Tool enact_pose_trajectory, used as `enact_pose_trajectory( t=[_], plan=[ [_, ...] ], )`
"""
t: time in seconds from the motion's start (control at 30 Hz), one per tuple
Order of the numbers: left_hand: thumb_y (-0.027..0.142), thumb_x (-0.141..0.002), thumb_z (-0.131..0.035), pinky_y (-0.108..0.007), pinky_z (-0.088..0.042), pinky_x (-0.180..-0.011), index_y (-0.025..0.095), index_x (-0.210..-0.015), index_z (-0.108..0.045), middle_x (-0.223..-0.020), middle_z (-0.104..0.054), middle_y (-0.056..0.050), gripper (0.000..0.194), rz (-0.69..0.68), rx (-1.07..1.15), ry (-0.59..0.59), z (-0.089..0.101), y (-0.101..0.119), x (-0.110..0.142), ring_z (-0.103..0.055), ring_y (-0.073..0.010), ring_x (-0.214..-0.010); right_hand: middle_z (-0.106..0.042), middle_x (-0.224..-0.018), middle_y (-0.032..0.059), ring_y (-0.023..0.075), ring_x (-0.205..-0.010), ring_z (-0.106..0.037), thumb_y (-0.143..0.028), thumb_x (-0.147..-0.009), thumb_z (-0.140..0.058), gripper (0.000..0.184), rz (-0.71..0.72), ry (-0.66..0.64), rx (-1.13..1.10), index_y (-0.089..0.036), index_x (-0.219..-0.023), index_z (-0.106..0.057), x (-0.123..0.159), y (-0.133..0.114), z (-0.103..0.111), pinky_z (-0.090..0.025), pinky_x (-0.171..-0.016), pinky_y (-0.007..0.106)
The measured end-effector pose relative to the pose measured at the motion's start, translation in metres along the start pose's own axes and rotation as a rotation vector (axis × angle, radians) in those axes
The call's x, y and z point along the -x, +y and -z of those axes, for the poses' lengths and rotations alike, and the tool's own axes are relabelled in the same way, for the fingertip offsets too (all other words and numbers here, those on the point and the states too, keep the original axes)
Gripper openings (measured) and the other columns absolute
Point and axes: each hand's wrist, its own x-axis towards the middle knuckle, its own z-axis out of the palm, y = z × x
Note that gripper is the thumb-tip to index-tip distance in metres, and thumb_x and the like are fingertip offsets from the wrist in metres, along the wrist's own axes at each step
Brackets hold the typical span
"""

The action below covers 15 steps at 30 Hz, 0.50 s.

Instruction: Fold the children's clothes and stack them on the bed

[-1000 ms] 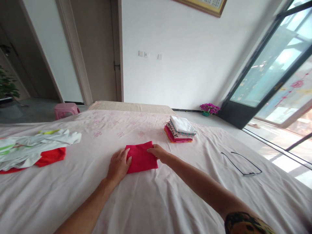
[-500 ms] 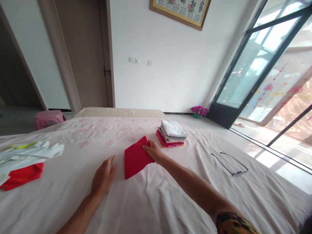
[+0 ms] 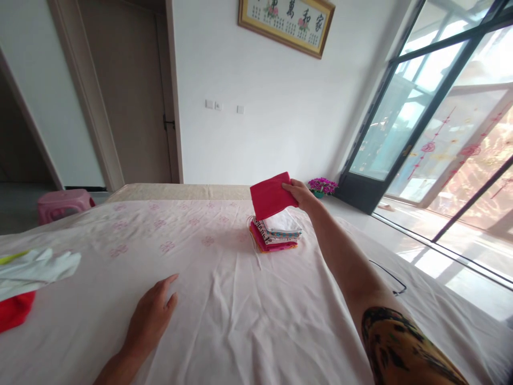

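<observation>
A folded red cloth (image 3: 271, 195) is pinched at its right edge by my right hand (image 3: 298, 192), which holds it tilted over a stack of folded cloths (image 3: 276, 238). The stack has a white piece (image 3: 281, 221) on top, with patterned and pink layers below. The red cloth covers part of the stack's top; whether the two touch I cannot tell. Low over the bedsheet (image 3: 224, 310), my left hand (image 3: 152, 310) is empty, thumb and fingers apart.
Loose white cloth (image 3: 40, 272) and a bright red cloth (image 3: 16, 312) lie at the left. Glasses (image 3: 390, 278) rest on the sheet at the right, partly behind my right arm. A pink stool (image 3: 66, 206) stands beyond the left edge, potted flowers (image 3: 323, 186) beyond the right.
My right hand has carried the folded red cloth forward and right, from the open sheet to above the stack. My left hand sits lower and farther left in view. The view has shifted slightly.
</observation>
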Motion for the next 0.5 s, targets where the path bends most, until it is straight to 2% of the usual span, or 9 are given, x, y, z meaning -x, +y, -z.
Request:
enact_pose_trajectory(
  t=[0.1,0.23,0.4,0.5],
  plan=[
    [0.033,-0.088,-0.04,-0.043,-0.048,-0.105,0.018,-0.124,-0.057,-0.127,-0.066,-0.009,0.043,0.01,0.003,0.001,-0.001,-0.001,-0.001,-0.062,-0.0243,-0.12,-0.065,-0.063,0.0027,0.0131,-0.054,-0.061,-0.021,-0.08,-0.066,0.009,-0.136,0.063,0.077,-0.013,-0.082,-0.062,0.0,0.031,0.017,-0.051,-0.054,0.022],
    [0.033,-0.087,-0.042,-0.044,-0.048,-0.105,0.021,-0.123,-0.058,-0.126,-0.067,-0.008,0.042,-0.012,0.003,0.016,-0.003,-0.003,-0.002,-0.063,-0.0245,-0.118,-0.06,-0.051,0.0024,0.0147,-0.046,-0.057,-0.02,-0.075,-0.071,0.013,-0.2,0.087,0.157,-0.012,-0.072,-0.062,0.002,0.065,0.027,-0.047,-0.046,0.023],
    [0.032,-0.087,-0.043,-0.043,-0.048,-0.105,0.021,-0.123,-0.057,-0.125,-0.067,-0.007,0.04,-0.059,-0.013,0.017,-0.005,-0.005,-0.001,-0.062,-0.0237,-0.118,-0.067,-0.063,0.0045,0.0143,-0.055,-0.062,-0.02,-0.084,-0.062,0.009,-0.206,0.075,0.258,-0.012,-0.081,-0.064,-0.007,0.077,0.035,-0.05,-0.054,0.023],
    [0.032,-0.087,-0.043,-0.042,-0.048,-0.105,0.022,-0.122,-0.058,-0.124,-0.067,-0.006,0.04,-0.078,-0.019,0.012,-0.004,-0.004,-0.001,-0.062,-0.023,-0.118,-0.067,-0.064,0.006,0.0164,-0.058,-0.063,-0.022,-0.084,-0.065,0.012,-0.217,0.084,0.395,-0.011,-0.08,-0.065,-0.008,0.081,0.039,-0.048,-0.056,0.024]
  ],
)
